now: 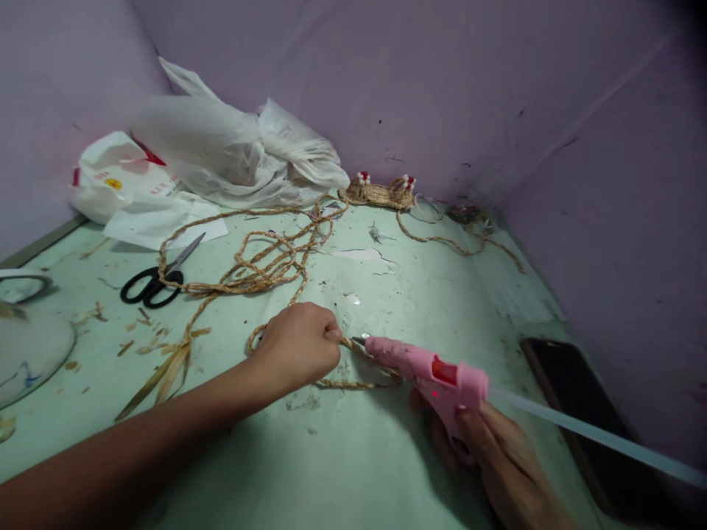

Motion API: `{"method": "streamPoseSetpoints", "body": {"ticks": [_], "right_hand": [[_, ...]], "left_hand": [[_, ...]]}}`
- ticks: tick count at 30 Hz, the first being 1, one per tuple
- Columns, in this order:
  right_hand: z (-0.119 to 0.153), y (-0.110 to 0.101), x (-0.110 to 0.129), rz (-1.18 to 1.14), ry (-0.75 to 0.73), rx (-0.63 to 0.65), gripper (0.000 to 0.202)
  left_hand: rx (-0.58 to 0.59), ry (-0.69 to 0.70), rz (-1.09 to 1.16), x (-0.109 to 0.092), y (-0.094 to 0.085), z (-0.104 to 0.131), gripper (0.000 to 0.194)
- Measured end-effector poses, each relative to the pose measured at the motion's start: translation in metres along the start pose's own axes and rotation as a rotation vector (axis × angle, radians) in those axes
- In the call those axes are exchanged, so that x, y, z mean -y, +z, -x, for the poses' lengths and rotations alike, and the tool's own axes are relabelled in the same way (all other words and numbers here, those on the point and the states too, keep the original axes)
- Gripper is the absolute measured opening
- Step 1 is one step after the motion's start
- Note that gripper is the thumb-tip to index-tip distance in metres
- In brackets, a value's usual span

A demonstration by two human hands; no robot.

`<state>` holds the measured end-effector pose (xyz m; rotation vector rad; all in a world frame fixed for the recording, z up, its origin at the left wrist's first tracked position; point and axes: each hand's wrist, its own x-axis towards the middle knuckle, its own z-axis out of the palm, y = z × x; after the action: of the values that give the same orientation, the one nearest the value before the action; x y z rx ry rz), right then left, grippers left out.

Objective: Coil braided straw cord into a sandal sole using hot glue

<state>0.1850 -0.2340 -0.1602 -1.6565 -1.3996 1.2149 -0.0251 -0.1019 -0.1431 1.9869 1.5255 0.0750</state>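
My left hand (301, 342) is closed on a braided straw rope (361, 352), which comes out past its thumb and fingertips. A loop of that rope lies on the pale green table (265, 464) below the hand. In my right hand (489, 445) is a pink glue gun (428, 368) with a long clear glue stick (596, 433) sticking out behind. The gun's dark nozzle is at the rope, just right of my left hand. More rope (265, 272) lies tangled beyond my left hand, with loose straw ends (169, 372) spread toward me.
Black-handled scissors (160, 280) lie left of the tangle. White plastic bags (237, 151) rest against the wall, beside a woven straw piece (381, 194) with red and white beads. A dark phone (585, 412) lies at the right. A round white object (33, 353) is at the left.
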Motion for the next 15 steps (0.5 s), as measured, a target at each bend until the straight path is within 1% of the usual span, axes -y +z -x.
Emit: {"method": "streamPoseSetpoints", "body": {"ticks": [2, 6, 11, 13, 15], "right_hand": [[0.002, 0.0, -0.006, 0.014, -0.004, 0.007, 0.049], [0.004, -0.002, -0.011, 0.05, 0.012, -0.065, 0.043], [0.001, -0.001, -0.004, 0.087, -0.046, -0.058, 0.049], [0.0, 0.0, -0.001, 0.112, -0.05, -0.093, 0.047], [0.001, 0.0, 0.0, 0.126, -0.04, -0.1, 0.045]], "left_hand": [[-0.004, 0.004, 0.005, 0.0, 0.001, 0.0, 0.019], [0.004, -0.004, 0.026, 0.001, 0.0, -0.001, 0.016], [-0.008, 0.018, 0.023, 0.0, -0.001, 0.0, 0.015], [-0.007, 0.022, 0.023, 0.0, -0.001, 0.0, 0.015], [-0.003, 0.022, 0.026, 0.0, -0.001, 0.0, 0.015]]}}
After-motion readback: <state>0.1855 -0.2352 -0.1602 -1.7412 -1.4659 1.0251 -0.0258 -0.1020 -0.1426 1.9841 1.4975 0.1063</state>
